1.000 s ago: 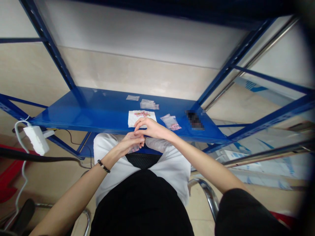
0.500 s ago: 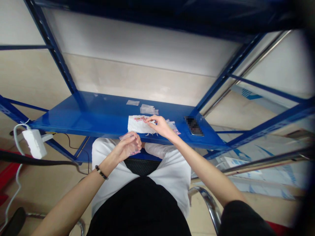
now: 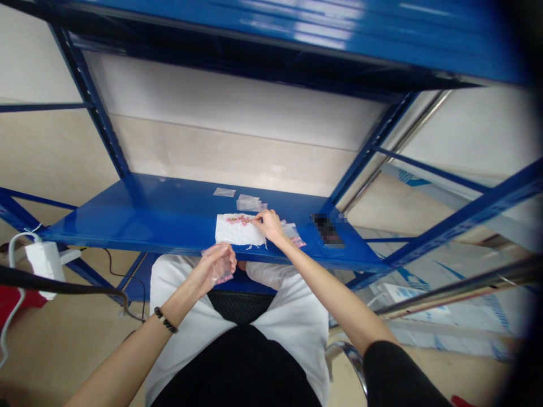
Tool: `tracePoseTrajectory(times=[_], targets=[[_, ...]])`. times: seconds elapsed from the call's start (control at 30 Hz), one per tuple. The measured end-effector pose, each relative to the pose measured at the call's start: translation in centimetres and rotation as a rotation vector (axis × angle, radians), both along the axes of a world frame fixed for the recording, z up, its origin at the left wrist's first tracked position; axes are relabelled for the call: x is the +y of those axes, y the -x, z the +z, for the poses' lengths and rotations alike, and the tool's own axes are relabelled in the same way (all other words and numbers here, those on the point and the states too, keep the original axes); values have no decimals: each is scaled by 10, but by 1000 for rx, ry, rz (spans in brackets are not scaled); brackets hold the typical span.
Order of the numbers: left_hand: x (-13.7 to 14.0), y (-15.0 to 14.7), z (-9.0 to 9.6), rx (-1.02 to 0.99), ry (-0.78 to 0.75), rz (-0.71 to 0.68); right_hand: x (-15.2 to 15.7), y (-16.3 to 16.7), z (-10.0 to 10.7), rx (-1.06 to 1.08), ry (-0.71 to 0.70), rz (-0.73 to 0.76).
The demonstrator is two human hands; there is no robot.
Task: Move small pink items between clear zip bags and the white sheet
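Observation:
My left hand (image 3: 220,262) is closed round a small clear plastic bag (image 3: 222,273), just in front of the shelf edge and above my lap. Small pink pieces show at the bag's lower end. On the shelf lies a white cloth (image 3: 237,232) bearing a cluster of small pink and reddish bead-like pieces (image 3: 241,220). Over the cloth's right side, my right hand (image 3: 268,224) has thumb and fingertips pinched together beside the cluster. Whatever sits between those fingertips is too small to make out. Several clear bags (image 3: 292,233) with pink contents lie just right of this hand.
Behind the cloth are a stack of flat clear bags (image 3: 249,203) and a single one (image 3: 224,193). A dark phone (image 3: 327,230) rests at the right of the blue shelf (image 3: 169,215). A white power strip (image 3: 44,265) hangs at the left post.
The camera view has tilted upward, so more of the upper shelf shows. My right fingers have closed into a tighter pinch by the pink pieces. My left hand still holds the bag.

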State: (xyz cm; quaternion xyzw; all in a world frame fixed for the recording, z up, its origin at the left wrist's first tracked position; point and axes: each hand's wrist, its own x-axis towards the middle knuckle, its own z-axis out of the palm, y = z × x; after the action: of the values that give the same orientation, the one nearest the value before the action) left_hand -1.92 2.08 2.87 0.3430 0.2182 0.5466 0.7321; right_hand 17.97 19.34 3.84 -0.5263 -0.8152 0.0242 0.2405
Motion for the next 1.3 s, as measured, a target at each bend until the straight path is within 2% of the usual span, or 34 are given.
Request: tracePoseTrajectory(times=[0.17,0.33,0.43,0.57,0.67,0.87,1.0,1.17,1.3], targets=[[1,1,2,6,10,12,0,9,5,-42,2,-3],[3,0,-5,91,14,49,-19,11,24,18,-20,6],[2,-2,-8,256,0,35,-50,12,37,177,-26,154],[-4,-8,-9,469,-32,-53,-107,17,46,349,103,485],[-9,-11,-9,504,-20,-105,-137,20,45,335,151,568],[-14,-14,-14,382,-52,-113,-155,15,37,302,231,584],[-16,-18,-17,299,-35,-232,-167,7,30,397,275,571],[-22,-22,-16,332,-35,-517,-179,-5,17,626,309,339],[-24,-26,-19,374,27,-557,-181,-12,6,824,347,249]])
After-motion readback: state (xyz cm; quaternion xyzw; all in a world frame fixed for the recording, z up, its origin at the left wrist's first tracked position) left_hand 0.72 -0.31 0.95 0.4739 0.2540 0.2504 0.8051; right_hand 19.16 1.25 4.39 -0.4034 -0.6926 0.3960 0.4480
